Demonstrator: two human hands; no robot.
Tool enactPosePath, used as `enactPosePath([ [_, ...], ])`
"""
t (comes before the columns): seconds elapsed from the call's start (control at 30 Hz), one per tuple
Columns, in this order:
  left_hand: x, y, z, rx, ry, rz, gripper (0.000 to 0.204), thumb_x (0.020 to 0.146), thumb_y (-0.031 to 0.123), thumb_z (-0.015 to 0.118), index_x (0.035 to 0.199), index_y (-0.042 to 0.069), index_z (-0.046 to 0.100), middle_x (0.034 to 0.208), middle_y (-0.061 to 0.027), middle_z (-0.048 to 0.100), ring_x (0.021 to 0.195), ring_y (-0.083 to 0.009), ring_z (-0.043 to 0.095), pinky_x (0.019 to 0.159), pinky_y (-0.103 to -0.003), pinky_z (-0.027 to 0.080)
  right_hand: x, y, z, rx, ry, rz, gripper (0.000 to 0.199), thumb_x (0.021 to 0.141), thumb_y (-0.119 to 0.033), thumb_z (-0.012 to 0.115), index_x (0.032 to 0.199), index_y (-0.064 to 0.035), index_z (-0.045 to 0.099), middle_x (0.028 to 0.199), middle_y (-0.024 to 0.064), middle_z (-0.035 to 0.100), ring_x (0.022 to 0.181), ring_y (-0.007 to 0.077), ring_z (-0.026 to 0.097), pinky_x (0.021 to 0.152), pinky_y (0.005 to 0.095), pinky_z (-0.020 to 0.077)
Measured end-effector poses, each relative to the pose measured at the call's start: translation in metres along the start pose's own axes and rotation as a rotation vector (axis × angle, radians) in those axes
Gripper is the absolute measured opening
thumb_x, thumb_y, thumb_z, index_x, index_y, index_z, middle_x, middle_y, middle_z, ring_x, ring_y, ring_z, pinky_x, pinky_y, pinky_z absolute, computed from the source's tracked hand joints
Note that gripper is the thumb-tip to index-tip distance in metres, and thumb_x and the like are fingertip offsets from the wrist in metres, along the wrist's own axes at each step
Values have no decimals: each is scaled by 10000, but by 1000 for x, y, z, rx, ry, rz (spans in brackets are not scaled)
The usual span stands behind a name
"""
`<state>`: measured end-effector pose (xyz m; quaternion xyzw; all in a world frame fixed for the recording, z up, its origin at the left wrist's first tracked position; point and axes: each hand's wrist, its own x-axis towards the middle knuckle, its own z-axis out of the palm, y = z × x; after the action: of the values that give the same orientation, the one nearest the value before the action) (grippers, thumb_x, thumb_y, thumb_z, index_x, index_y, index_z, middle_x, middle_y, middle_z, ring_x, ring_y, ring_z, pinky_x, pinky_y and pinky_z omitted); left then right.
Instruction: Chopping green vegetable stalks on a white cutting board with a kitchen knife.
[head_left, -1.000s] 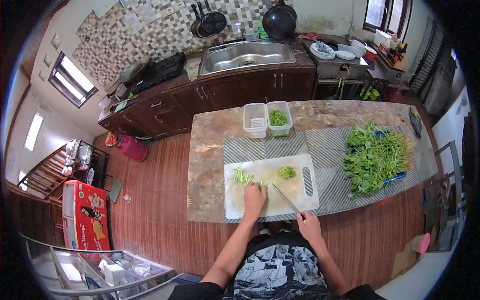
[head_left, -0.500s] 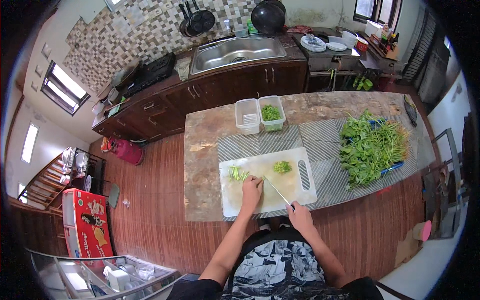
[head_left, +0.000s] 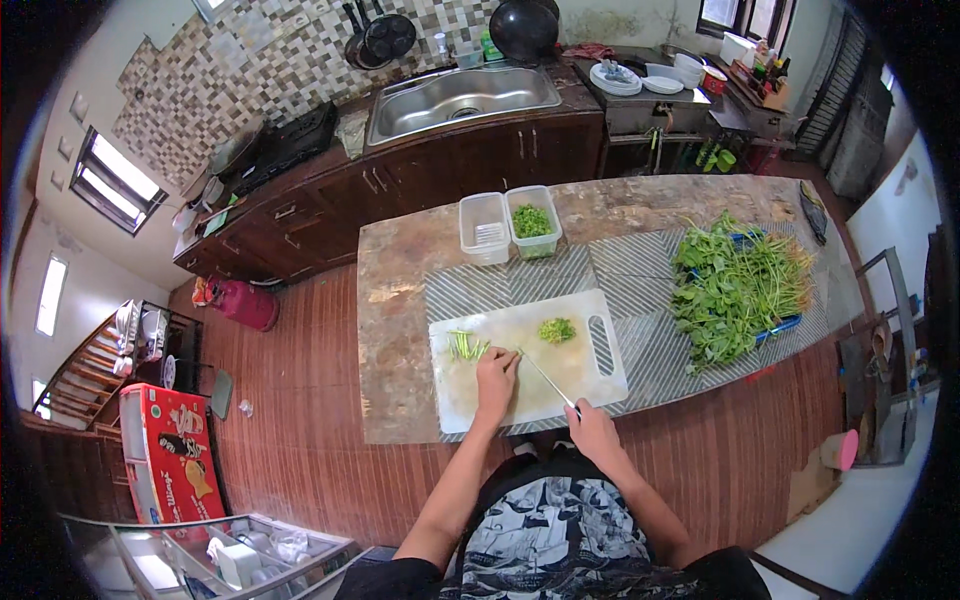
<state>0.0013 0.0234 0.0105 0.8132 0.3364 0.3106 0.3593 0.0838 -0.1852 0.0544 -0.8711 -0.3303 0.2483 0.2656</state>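
Head view shows the right hand with its grip closed around a knife, blade tip reaching the left hand. That hand's grip lies flat on the white cutting board, beside green stems. Farther along the surface sit chopped greens, two tubs and leafy greens.

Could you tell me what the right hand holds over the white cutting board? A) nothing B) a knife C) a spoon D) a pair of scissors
B: the right hand grips a knife whose thin blade slants across the white cutting board toward the left hand, which rests by the green stems.
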Motion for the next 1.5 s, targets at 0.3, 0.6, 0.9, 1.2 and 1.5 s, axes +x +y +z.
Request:
enactPosePath([
  [0.3,-5,6,8,65,91,65,117,864,80,722,923,-21,721,901,-163,636,850,-329,610,768,-405,487,-4,-2,20,-11,5,25,391,1025,-348,512,932,26,582,790,324,651,777,526,642,698,605,513],
  [0.6,4,2,10,91,56,145,114,864,77,735,933,-14,735,933,-161,650,870,-325,615,778,-403,494,-6,-9,25,-27,33,47,347,1023,-322,521,942,14,556,752,315,638,747,528,632,666,609,500],
  [0.9,0,-4,9,-54,77,14,151,792,84,790,918,7,757,896,-128,653,858,-286,609,778,-381,498,-4,-11,21,-39,1,94,362,1035,-332,499,967,20,546,777,310,653,757,516,646,666,610,510],
  [1.2,5,-3,8,-57,96,22,150,779,92,809,897,6,773,851,-131,678,812,-280,641,743,-367,504,4,-6,9,-1,-29,4,298,1016,-291,540,992,6,551,779,313,640,764,535,616,668,623,473],
  [1.5,5,-1,7,-72,115,28,131,763,76,802,855,-3,753,852,-126,661,840,-292,616,771,-381,496,-5,-19,24,-30,37,55,324,1020,-299,537,945,15,555,787,323,637,785,536,618,677,619,476],
])
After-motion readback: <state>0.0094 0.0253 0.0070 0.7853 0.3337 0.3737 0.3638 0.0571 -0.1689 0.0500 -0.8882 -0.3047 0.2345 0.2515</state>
